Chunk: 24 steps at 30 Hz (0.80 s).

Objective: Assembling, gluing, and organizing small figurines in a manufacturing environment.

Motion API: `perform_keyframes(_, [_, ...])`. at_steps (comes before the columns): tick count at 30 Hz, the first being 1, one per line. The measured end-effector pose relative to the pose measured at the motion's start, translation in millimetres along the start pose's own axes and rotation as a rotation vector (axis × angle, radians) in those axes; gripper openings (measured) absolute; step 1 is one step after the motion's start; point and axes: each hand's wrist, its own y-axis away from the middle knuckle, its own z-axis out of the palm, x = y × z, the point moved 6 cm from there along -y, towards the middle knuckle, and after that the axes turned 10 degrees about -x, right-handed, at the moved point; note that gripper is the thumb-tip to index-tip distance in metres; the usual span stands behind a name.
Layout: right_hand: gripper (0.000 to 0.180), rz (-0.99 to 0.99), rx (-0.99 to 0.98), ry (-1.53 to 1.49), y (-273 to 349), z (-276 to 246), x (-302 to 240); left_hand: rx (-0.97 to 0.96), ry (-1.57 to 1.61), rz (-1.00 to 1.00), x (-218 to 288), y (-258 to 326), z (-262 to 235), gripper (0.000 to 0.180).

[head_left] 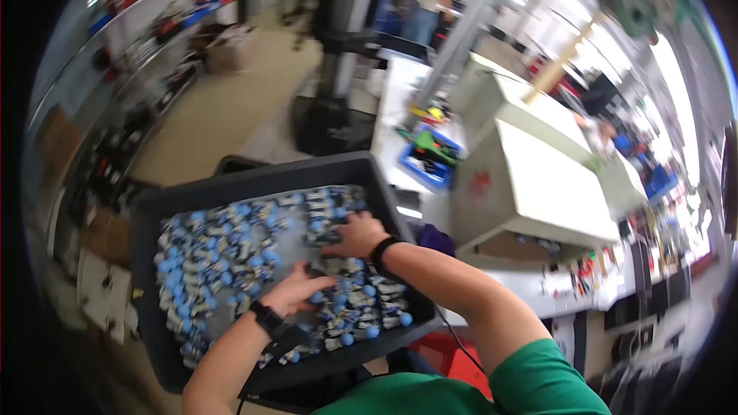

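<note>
Green shirt, plain where visible; short right sleeve ending above elbow. Left hand and right hand bare, forearms too. Black left-wrist band, squarish dark face; slimmer black right-wrist band. Thin dark cable beside right arm, attachment unclear.

Two hands show, left and right, with two wristbands, one on each. One dark tray lies at seven o'clock; the blue-tipped parts inside run to dozens, too crowded and blurred for an exact count. One white tabletop carries one blue bin at two o'clock and at least two white boxes toward three. One dark column stands at twelve, one co-worker at one.
</note>
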Motion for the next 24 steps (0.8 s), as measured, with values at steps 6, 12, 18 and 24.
perform_keyframes(6, [0.084,-0.006,0.094,-0.084,-8,4,-3,0.062,0.122,-0.035,5,7,8,0.094])
perform_keyframes(12, [0.085,-0.003,-0.075,-0.097,-4,4,-8,0.026,0.187,0.016,8,6,19,0.093])
perform_keyframes(18, [0.090,-0.057,-0.050,-0.140,4,4,-11,0.059,0.104,-0.002,5,3,23,0.095])
perform_keyframes(24, [0.082,-0.192,-0.021,-0.171,-3,8,-17,-0.008,0.133,-0.034,3,9,23,0.102])
